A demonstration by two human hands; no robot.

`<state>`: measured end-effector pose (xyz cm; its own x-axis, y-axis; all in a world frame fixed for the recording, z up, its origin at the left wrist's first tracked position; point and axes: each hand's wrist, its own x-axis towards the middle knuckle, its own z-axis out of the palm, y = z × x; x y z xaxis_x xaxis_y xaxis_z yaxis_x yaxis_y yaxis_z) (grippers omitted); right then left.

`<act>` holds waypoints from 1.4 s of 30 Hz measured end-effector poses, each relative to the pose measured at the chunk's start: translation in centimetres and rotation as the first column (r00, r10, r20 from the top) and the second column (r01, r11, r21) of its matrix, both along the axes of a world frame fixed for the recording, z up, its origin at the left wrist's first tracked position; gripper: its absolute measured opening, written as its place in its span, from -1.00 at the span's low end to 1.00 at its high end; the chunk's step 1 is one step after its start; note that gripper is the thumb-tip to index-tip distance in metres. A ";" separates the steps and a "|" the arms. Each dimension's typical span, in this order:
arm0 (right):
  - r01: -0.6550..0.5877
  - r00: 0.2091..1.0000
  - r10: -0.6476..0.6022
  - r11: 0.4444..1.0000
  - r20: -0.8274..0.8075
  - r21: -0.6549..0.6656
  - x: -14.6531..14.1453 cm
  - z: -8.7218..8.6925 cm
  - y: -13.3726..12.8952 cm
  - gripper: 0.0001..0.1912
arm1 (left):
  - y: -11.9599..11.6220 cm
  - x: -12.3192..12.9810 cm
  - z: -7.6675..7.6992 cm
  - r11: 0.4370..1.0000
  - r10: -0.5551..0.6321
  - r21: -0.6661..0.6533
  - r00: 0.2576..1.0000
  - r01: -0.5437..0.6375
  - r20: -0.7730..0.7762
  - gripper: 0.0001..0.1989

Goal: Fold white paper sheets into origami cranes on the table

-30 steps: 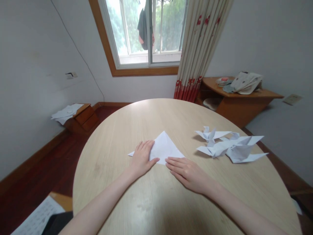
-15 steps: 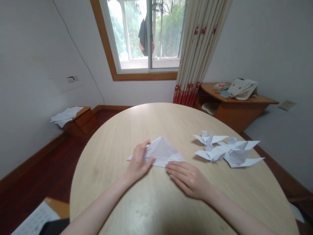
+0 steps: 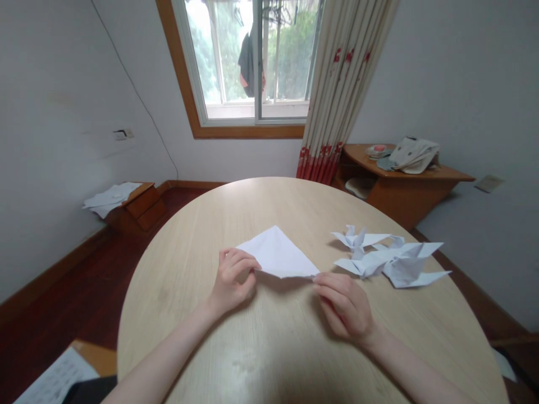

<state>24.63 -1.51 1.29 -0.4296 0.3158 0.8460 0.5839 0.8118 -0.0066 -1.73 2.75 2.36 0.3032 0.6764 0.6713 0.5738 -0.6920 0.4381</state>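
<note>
Left fingers [image 3: 241,262] and right fingers [image 3: 333,284] pinch a folded paper [image 3: 278,253] over the round table [image 3: 185,241]

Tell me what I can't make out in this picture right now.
All in the head view:
Folded paper: left corner, hidden by the left hand; right tip, by the right hand.
Folded figures: parts hidden where they overlap.
Printed sheet: text too small; lower part cut off by the bottom edge.

Beyond the left hand [image 3: 231,278] and right hand [image 3: 347,306], daylight fills a silver-framed window [image 3: 259,67] beside a cream-and-red cloth curtain [image 3: 339,84]. A round, pale wooden table [image 3: 202,224] lies beneath both hands, a brown wooden cabinet [image 3: 145,209] far to their left, a brown wooden desk [image 3: 402,193] beyond, rightward. White walls [image 3: 463,84] meet dark-red flooring [image 3: 71,292].
</note>
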 end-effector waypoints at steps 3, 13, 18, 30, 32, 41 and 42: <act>0.042 0.999 -0.042 0.999 -0.024 -0.018 -0.2 -0.1 0.0 -0.49 | 0.0 -0.1 0.2 0.999 -0.018 0.041 1.000 0.018 0.022 -0.80; 0.058 0.962 0.066 0.899 0.267 -0.435 -1.5 -1.1 0.9 -0.68 | 1.3 -1.7 0.3 0.959 -0.222 -0.153 0.969 0.237 0.111 -0.74; 0.140 0.902 0.113 0.835 0.416 -0.532 -1.5 -1.9 1.1 -0.56 | 1.6 -1.7 0.2 0.919 -0.256 -0.298 0.966 0.257 0.041 -0.75; 0.240 0.865 0.154 0.710 0.478 -0.662 -1.6 -1.9 1.1 -0.47 | 0.7 0.2 -2.0 0.869 -0.221 -0.493 0.874 -0.025 -0.434 -0.55; 0.255 0.861 0.144 0.707 0.488 -0.659 -1.8 -1.9 1.1 -0.48 | 0.6 0.3 -2.4 0.868 -0.249 -0.496 0.834 -0.033 -0.492 -0.47; 0.342 0.827 0.133 0.652 0.546 -0.676 -2.5 -1.5 0.3 -0.44 | 0.9 0.3 -3.3 0.901 -0.246 -0.430 0.751 -0.055 -0.612 -0.50; 0.344 0.827 0.137 0.645 0.546 -0.683 -2.6 -1.4 0.1 -0.42 | 1.1 0.2 -3.3 0.905 -0.239 -0.421 0.749 -0.059 -0.618 -0.51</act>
